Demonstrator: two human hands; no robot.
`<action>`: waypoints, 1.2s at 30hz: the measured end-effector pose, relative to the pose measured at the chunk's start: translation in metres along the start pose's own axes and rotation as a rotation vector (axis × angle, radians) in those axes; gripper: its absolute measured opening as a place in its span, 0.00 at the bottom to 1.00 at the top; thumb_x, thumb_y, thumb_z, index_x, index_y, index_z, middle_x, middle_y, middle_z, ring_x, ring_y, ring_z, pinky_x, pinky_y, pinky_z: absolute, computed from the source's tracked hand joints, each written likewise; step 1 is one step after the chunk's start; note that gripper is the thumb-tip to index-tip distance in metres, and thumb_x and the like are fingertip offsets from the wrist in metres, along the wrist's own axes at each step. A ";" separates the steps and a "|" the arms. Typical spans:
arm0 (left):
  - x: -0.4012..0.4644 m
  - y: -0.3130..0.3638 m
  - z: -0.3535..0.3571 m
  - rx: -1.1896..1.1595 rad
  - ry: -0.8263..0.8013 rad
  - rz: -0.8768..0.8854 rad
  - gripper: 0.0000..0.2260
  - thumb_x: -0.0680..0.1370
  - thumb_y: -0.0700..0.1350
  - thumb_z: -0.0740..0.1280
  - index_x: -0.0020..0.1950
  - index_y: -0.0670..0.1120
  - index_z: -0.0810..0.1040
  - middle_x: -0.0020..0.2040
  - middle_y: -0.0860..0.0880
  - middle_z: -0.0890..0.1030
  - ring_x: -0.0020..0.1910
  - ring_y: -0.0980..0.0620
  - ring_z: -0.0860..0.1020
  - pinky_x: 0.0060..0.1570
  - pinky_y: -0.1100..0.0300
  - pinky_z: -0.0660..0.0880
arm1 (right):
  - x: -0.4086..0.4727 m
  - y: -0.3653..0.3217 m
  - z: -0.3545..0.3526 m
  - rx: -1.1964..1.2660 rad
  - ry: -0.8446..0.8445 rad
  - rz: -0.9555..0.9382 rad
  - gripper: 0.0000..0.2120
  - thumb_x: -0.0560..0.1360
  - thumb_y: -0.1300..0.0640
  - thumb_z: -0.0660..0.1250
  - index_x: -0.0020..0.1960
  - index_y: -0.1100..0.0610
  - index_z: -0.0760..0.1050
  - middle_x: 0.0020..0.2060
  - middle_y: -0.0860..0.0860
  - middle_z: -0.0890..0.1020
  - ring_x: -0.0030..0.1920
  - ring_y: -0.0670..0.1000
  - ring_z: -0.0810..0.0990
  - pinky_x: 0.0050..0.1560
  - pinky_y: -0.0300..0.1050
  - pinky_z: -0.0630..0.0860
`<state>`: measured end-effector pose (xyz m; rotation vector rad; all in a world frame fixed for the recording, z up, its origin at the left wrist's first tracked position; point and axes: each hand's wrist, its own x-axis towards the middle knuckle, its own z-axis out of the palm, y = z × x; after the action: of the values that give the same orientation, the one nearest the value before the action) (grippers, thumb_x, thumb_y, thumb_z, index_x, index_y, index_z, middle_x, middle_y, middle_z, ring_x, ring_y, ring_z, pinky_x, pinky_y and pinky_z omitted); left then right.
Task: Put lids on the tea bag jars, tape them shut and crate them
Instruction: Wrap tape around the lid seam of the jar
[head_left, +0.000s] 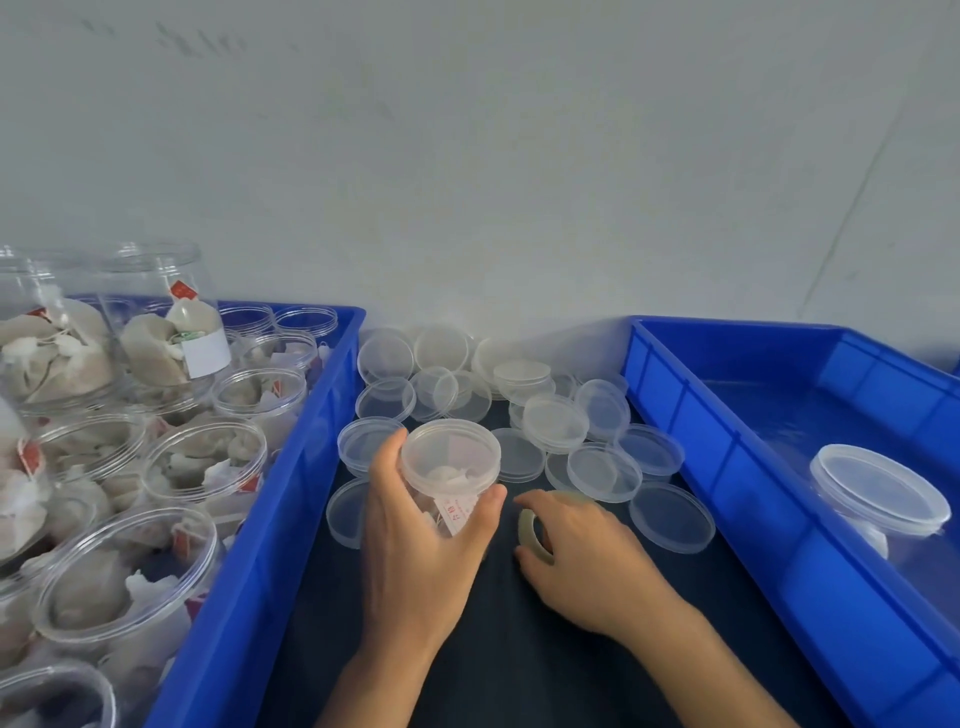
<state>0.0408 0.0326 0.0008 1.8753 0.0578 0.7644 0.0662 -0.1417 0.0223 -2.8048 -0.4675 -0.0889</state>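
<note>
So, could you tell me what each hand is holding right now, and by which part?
The left hand grips the lidded jar around its side wall, below the lid. The right hand holds the tape roll, fingers curled over its rim.

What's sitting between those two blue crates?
In the head view, loose clear lids lie piled on dark cloth between the left crate and right crate, plus both hands working there.
</note>
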 end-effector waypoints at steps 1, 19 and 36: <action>-0.001 0.001 -0.001 0.020 0.019 0.018 0.45 0.69 0.68 0.76 0.78 0.51 0.64 0.71 0.53 0.74 0.69 0.53 0.74 0.66 0.47 0.77 | 0.002 -0.001 -0.002 -0.010 -0.016 0.000 0.25 0.80 0.46 0.65 0.77 0.42 0.66 0.64 0.42 0.78 0.63 0.49 0.78 0.59 0.47 0.77; -0.037 0.019 0.020 -0.013 -0.251 0.063 0.16 0.86 0.45 0.65 0.70 0.61 0.79 0.47 0.65 0.82 0.48 0.67 0.81 0.49 0.72 0.75 | -0.025 -0.003 -0.015 0.737 0.143 -0.012 0.23 0.82 0.63 0.63 0.58 0.32 0.78 0.40 0.52 0.80 0.41 0.55 0.79 0.40 0.47 0.78; -0.032 0.018 0.013 -0.016 -0.134 0.000 0.03 0.80 0.44 0.75 0.49 0.52 0.86 0.34 0.59 0.84 0.31 0.59 0.83 0.34 0.54 0.82 | -0.035 -0.002 -0.012 0.466 0.088 -0.128 0.27 0.75 0.62 0.65 0.63 0.33 0.68 0.45 0.42 0.77 0.41 0.50 0.77 0.40 0.46 0.77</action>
<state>0.0164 0.0016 -0.0021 1.9069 -0.0325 0.6354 0.0323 -0.1538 0.0303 -2.3058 -0.5641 -0.1136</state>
